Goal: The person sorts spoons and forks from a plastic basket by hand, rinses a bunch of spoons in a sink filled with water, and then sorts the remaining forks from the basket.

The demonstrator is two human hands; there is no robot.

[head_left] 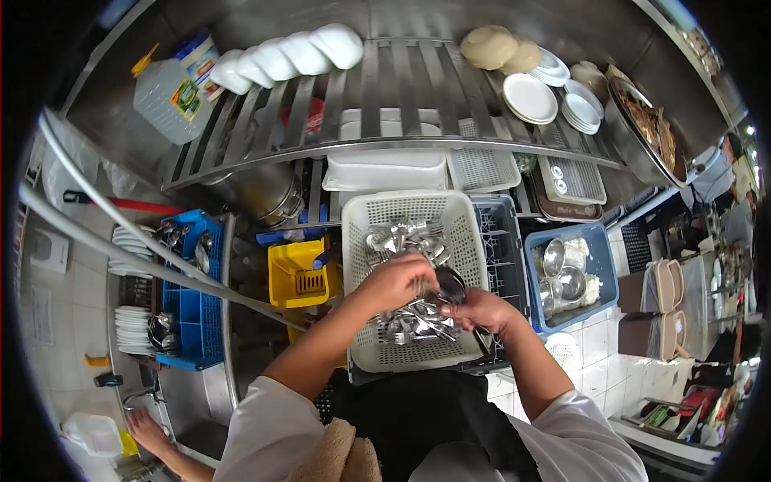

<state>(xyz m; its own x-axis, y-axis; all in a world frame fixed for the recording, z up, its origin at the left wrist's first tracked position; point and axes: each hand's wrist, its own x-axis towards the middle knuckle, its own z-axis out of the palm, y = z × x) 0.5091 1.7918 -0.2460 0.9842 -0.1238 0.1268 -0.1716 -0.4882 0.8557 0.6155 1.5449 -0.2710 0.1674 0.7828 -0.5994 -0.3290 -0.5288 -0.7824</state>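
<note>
A white perforated basket (361, 210) holds a heap of metal spoons and forks (409, 237). Above the heap, my right hand (482, 310) is closed around a small bundle of spoons (450, 283), whose dark, shiny rounded bowls point up and away from me. My left hand (401, 281) is just left of the bundle, its fingers curled and pinched together close to the spoon bowls. What those fingers hold, if anything, is blurred and hidden.
Right of the basket are a dark dish rack (502, 241) and a blue tub (534, 301) with metal bowls. A yellow basket (277, 281) and blue cutlery rack (210, 321) stand left. A slatted shelf (401, 96) bears dishes. Another person's hand (146, 430) is at lower left.
</note>
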